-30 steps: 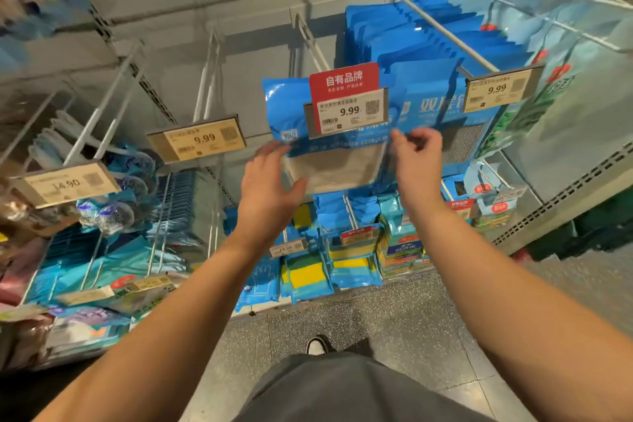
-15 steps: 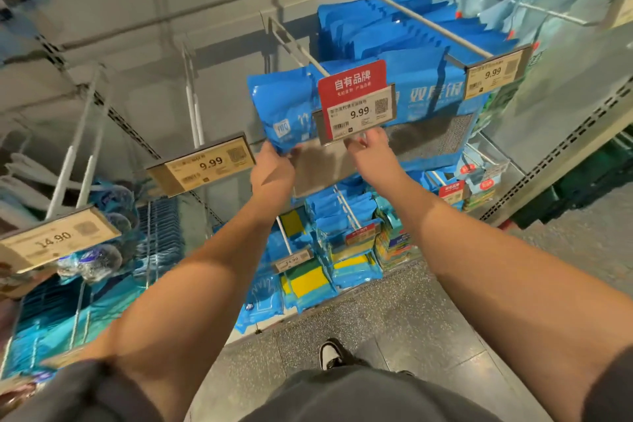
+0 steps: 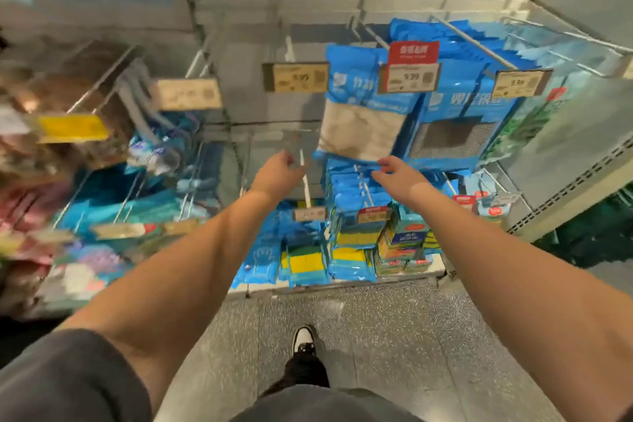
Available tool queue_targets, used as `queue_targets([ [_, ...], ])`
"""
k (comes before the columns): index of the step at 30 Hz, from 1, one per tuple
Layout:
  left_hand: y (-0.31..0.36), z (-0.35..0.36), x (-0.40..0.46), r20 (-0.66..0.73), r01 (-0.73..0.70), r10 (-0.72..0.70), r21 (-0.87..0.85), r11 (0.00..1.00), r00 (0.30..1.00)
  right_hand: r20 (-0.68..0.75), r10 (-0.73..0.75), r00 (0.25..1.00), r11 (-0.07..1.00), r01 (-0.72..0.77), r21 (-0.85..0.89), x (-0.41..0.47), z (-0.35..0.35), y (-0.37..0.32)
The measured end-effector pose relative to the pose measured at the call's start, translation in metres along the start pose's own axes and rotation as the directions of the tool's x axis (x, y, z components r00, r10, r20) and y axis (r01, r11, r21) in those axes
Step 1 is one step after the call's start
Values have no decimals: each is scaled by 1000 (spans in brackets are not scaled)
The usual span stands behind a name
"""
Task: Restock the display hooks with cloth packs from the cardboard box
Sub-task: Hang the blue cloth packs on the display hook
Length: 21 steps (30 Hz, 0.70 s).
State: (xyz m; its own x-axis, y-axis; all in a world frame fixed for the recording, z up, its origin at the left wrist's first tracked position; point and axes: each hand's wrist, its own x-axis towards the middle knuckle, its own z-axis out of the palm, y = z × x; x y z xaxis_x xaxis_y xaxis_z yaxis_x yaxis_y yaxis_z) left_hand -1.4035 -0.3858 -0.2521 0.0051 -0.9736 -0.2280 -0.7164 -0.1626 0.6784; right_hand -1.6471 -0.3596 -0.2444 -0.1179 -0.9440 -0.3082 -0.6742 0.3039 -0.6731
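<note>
A blue cloth pack with a beige cloth window hangs on a display hook behind a red and white price tag. My left hand is below and left of the pack, fingers loosely curled, holding nothing. Just under the pack's lower right corner my right hand hovers with relaxed fingers, and I cannot tell whether it touches. More blue packs with a dark mesh window fill the hook to the right. The cardboard box is out of view.
An empty hook with a price tag stands left of the pack. Lower hooks carry blue packs and yellow-green sponges. Blurred goods crowd the left shelves. Speckled grey floor and my shoe lie below.
Both hands have let go of the blue pack and dropped below it. The pack now hangs on its hook. The view has swung left and down.
</note>
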Motion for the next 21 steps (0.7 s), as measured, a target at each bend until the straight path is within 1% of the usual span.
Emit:
queue_targets([
  [4, -72, -13, -108, -38, 55, -55, 9, 998, 998, 115, -122, 986, 977, 140, -159, -72, 54, -5],
  [6, -110, -26, -162, -24, 116, -115, 40, 993, 993, 207, -150, 967, 942, 204, -267, -112, 88, -16],
  [8, -145, -44, -216, -14, 188, -187, 74, 979, 982, 317, -183, 931, 913, 280, -297, -153, 125, -31],
  [11, -195, -78, -294, -53, 287, -283, 91, 954, 958, 467, -238, 852, 861, 407, -304, -212, 181, -55],
  [13, -228, -99, -340, -102, 337, -328, 91, 937, 939, 550, -271, 790, 804, 500, -322, -244, 217, -73],
  [15, -258, -119, -382, -147, 369, -354, 93, 925, 924, 601, -311, 736, 742, 583, -330, -273, 252, -95],
  [18, -301, -153, -442, -172, 419, -397, 119, 900, 902, 679, -345, 648, 631, 696, -344, -316, 308, -135],
  [21, -358, -189, -503, -203, 479, -454, 97, 873, 868, 727, -378, 573, 546, 772, -325, -359, 373, -179],
])
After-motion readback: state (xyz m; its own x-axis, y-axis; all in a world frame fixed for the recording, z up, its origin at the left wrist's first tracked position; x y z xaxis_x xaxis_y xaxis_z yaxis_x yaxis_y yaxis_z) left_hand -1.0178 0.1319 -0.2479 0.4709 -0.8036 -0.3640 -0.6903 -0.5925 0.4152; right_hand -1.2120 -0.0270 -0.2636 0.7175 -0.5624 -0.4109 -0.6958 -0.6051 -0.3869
